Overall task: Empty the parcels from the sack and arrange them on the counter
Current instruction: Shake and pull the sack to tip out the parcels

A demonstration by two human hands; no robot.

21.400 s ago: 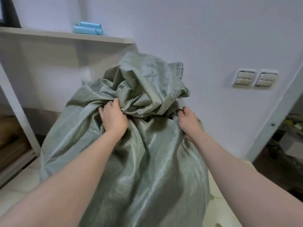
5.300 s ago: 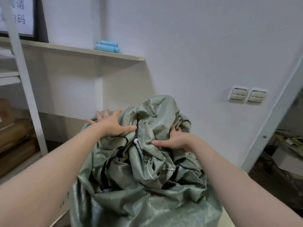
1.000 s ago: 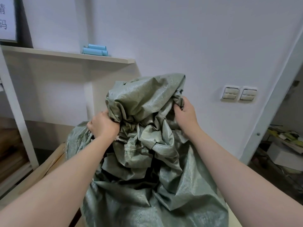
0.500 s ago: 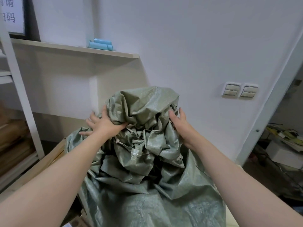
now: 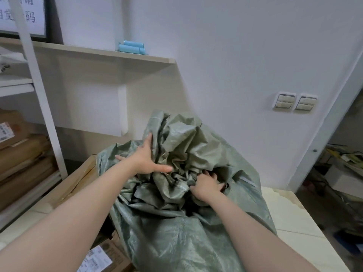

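Since half a second ago the crumpled grey-green woven plastic sack (image 5: 196, 222) has sunk lower on the pale counter (image 5: 294, 218), and the right hand (image 5: 206, 186) has dropped into its folds, fingers clenched on a bunch of fabric. The left hand (image 5: 144, 159) lies spread flat against the sack's heaped top. A brown cardboard parcel (image 5: 107, 258) with a white label shows beside the sack's lower left edge.

Shelving, wall fittings and clutter around the room

A pale wooden shelf (image 5: 102, 54) carried light blue rolls (image 5: 131, 48) against the white wall (image 5: 225, 55), where a pair of switches (image 5: 294, 103) sat to the right. At far left a white rack (image 5: 45, 107) held brown cartons (image 5: 21, 152), beneath a framed sign (image 5: 21, 15) with printed characters. Blurred clutter (image 5: 341, 167) lay beyond the doorway.
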